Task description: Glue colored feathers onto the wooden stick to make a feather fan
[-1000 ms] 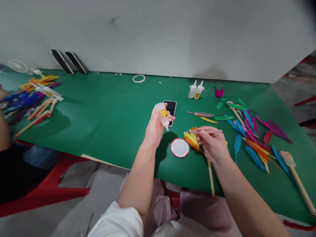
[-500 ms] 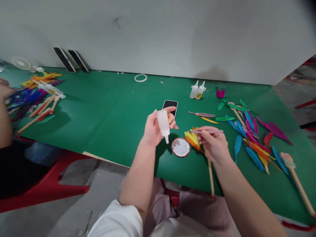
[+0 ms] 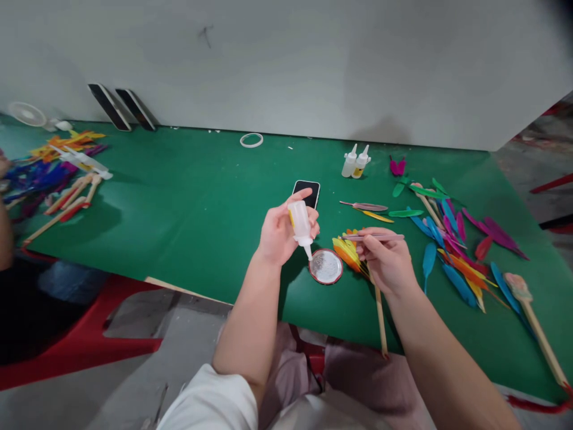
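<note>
My left hand (image 3: 281,230) is closed around a white squeeze bottle (image 3: 301,221), tipped with its nozzle down at the left rim of a round red-edged lid (image 3: 326,267). The lid lies on the green table and has greyish residue on its surface. Pinched in my right hand (image 3: 388,263) are pinkish tweezers (image 3: 380,237), held level with their tips to the left. Below that hand, yellow and orange feathers (image 3: 348,255) lie on a wooden stick (image 3: 380,319) that reaches to the table's front edge. Whether my lower right fingers touch the stick is hidden.
A phone (image 3: 308,190) lies behind my left hand. Two more squeeze bottles (image 3: 356,162) stand near the wall. Loose coloured feathers (image 3: 456,233) and a wooden stick (image 3: 539,334) are on the right. Feathers, sticks (image 3: 74,194) and part of another person's arm (image 3: 4,233) are at the left.
The bottle has tilted, so its nozzle now points down and right, at the lid's rim. My right hand keeps its hold on the tweezers. The whole view has shifted slightly.
</note>
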A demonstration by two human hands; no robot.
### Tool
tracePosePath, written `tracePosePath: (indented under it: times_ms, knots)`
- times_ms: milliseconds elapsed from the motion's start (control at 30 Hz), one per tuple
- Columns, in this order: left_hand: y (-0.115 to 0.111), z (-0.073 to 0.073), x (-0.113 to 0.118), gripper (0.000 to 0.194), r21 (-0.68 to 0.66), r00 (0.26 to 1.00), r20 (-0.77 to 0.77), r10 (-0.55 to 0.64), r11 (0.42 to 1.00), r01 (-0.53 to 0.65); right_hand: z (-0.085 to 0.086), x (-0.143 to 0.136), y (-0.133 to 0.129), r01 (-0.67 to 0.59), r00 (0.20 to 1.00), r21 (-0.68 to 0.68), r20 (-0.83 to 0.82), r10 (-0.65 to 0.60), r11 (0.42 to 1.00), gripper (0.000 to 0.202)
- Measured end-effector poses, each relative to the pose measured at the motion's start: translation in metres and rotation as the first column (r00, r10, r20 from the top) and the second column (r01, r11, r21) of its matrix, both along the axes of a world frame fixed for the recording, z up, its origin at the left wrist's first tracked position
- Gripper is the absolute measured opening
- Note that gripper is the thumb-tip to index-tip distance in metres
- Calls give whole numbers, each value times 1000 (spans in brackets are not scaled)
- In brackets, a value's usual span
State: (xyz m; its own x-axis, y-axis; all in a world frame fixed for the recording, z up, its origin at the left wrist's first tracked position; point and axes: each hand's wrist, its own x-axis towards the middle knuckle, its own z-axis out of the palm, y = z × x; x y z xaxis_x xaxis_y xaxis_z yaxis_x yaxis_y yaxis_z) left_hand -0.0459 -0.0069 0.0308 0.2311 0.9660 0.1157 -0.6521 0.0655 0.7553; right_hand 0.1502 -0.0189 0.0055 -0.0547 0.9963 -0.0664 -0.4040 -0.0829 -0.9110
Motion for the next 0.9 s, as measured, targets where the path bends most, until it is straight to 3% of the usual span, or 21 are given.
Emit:
tracePosePath:
  times_ms: [533, 667, 833, 900]
  knots:
    - [-2, -6, 2, 50, 11, 988, -56, 144, 990, -144, 3, -1, 0, 5, 1000, 3, 28, -5, 1000, 25]
    - [-3, -5, 3, 45, -17, 991, -38, 131, 991, -132, 4, -1, -1, 1, 1000, 9, 27, -1, 1000, 25]
    - [-3, -3, 1, 39, -56, 999, 52, -9, 998, 12, 3, -1, -1, -6, 998, 25, 61, 5, 1000, 26]
    - [-3, -5, 0, 38, -57, 999, 46, -15, 998, 18, 3, -1, 0, -10, 997, 32, 78, 8, 999, 27]
